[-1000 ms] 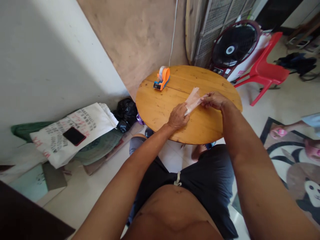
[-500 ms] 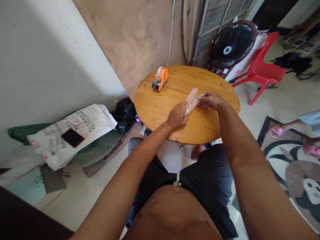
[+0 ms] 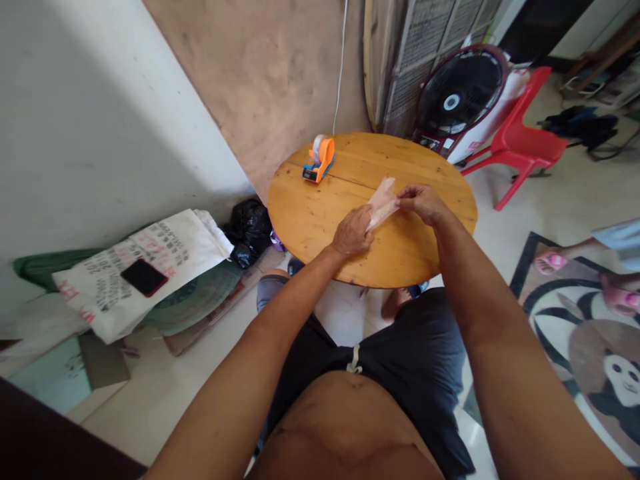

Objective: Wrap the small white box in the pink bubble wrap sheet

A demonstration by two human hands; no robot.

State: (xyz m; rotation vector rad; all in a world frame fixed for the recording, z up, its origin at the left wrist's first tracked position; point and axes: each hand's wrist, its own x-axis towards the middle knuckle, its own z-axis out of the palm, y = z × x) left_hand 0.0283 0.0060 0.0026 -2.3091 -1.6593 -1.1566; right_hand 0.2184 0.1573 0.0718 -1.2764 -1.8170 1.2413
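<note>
A thin, crumpled, pale pinkish-white piece [image 3: 382, 205], see-through in parts, lies on the round wooden table [image 3: 320, 237]; whether it is plastic or paper I cannot tell. My left hand [image 3: 354, 231] rests palm down over its near end, fingers laid flat. At its right edge, my right hand [image 3: 416, 201] pinches a corner between thumb and fingertips. The far end sticks out past both hands in a forked shape. Farther back on the left of the tabletop stands an orange and blue tape dispenser [image 3: 320, 160] with a roll of clear tape, apart from both hands.
Left of the table are a black plastic bag [image 3: 249, 227] and a white printed sack [image 3: 200, 233] with a phone [image 3: 145, 277] on it. Behind to the right stand a fan [image 3: 460, 93] and a red chair [image 3: 530, 143]. Another person's feet [image 3: 550, 260] show at right.
My right fingertips have shifted slightly left, and the pinched flap of the pale piece lies differently. My left hand stays in place on it. The whole view has shifted a little.
</note>
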